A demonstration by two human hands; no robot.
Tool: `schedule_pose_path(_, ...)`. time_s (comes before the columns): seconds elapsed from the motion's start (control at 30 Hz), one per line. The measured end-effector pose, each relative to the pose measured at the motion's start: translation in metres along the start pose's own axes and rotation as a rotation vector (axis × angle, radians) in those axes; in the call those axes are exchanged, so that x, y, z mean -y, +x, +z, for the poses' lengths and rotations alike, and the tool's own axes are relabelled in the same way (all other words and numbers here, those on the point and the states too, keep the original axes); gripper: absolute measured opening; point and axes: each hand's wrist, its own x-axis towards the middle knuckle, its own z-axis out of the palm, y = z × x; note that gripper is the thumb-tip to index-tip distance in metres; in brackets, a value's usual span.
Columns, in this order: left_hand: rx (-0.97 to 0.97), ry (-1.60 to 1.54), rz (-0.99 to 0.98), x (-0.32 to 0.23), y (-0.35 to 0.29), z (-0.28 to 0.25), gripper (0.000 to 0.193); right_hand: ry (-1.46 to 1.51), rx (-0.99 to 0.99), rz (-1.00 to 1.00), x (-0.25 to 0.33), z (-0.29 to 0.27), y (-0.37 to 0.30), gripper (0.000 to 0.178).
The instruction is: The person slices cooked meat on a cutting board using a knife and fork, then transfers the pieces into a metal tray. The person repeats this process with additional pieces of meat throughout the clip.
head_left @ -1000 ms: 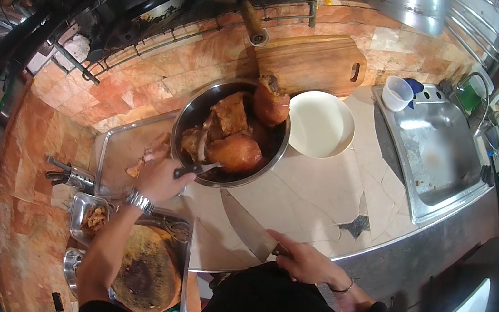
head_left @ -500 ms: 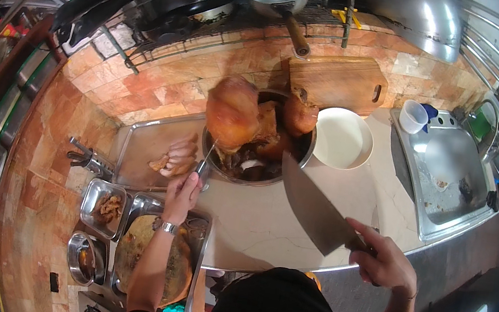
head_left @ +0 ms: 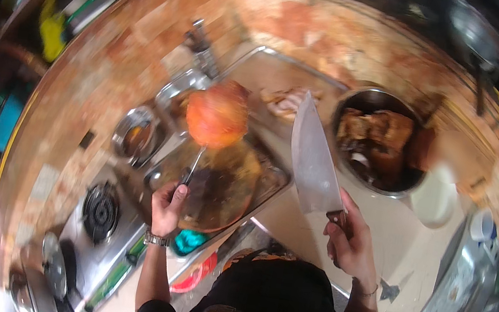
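My left hand [head_left: 168, 205] is closed round the dark handle of a meat fork [head_left: 195, 166]. On its far end sits a large reddish-brown chunk of cooked meat [head_left: 218, 115], blurred by motion, which hides the tips. Below the meat is a round wooden chopping board [head_left: 225, 185] lying in a metal tray. My right hand [head_left: 351, 237] grips a big broad-bladed kitchen knife [head_left: 314, 160], its point directed away from me. Beyond the blade, a steel pot [head_left: 381, 191] holds more browned meat [head_left: 377, 134] in dark liquid.
Sliced meat [head_left: 287, 103] lies in a shallow tray [head_left: 258, 59] at the back. Metal containers [head_left: 135, 135] stand left of the board, with a stove burner [head_left: 101, 211] nearer me. A white bowl [head_left: 435, 202] and a sink [head_left: 455, 300] are on the right.
The forked meat has come out of the pot and leftward over the board. My right hand has carried the knife left. The whole view has turned toward the left side of the counter.
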Motion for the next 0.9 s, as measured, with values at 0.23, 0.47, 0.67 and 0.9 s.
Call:
schedule_pose_path(0.23, -0.399, 0.803, 0.205, 0.042, -0.069, -0.025, 0.027, -0.252, 0.246, -0.485, -0.018, 0.1, 0.08, 0.063)
schedule_pose_path(0.47, -0.326, 0.962, 0.19, 0.068, -0.098, -0.006, 0.027, -0.591, 0.251, -0.589, -0.048, 0.168, 0.068, 0.07)
schedule_pose_path(0.67, -0.224, 0.973, 0.154, 0.056, -0.137, -0.041, 0.029, -0.699, 0.202, -0.602, -0.062, 0.173, 0.049, 0.07)
schedule_pose_path(0.9, -0.246, 0.912, -0.012, -0.016, -0.186, -0.129, 0.035, -0.392, 0.269, -0.383, -0.028, 0.147, 0.019, 0.06)
